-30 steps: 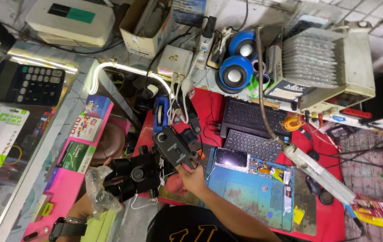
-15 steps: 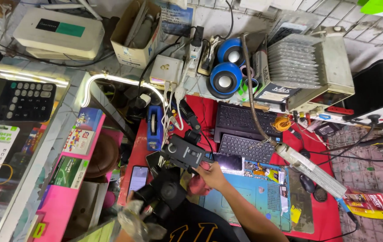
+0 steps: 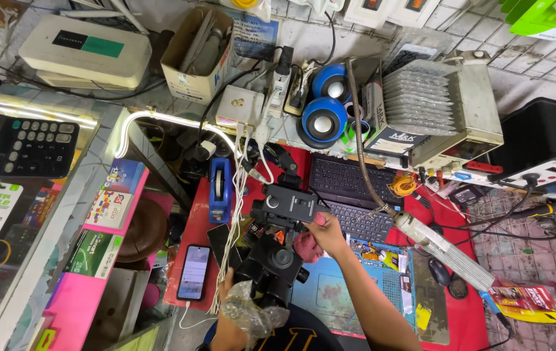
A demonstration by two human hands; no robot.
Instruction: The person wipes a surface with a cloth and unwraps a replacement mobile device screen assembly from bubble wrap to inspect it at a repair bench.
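Observation:
My right hand (image 3: 327,235) reaches forward over the bench and grips the lower right corner of a black boxy device (image 3: 289,204) with a round dial on its left side. Just below the box sits a black lens-like unit (image 3: 277,262) with a round front. My left hand (image 3: 228,290) closes on the left side of that unit, with a wad of crumpled clear plastic wrap (image 3: 256,314) pressed against it. A bundle of white cables (image 3: 234,224) hangs down beside my left hand. Both hands are over the red bench top (image 3: 195,221).
A smartphone (image 3: 193,272) with a lit screen lies left of my hands, and a blue tape dispenser (image 3: 219,188) stands beyond it. Black keyboards (image 3: 353,195), blue speakers (image 3: 323,121), a grey power unit (image 3: 453,117), a calculator (image 3: 21,146) and a blue work mat (image 3: 336,296) surround the spot.
The black box has moved up and away from me, with my right hand still on it. My left hand and the lens unit shifted right, under the box. The view has tilted.

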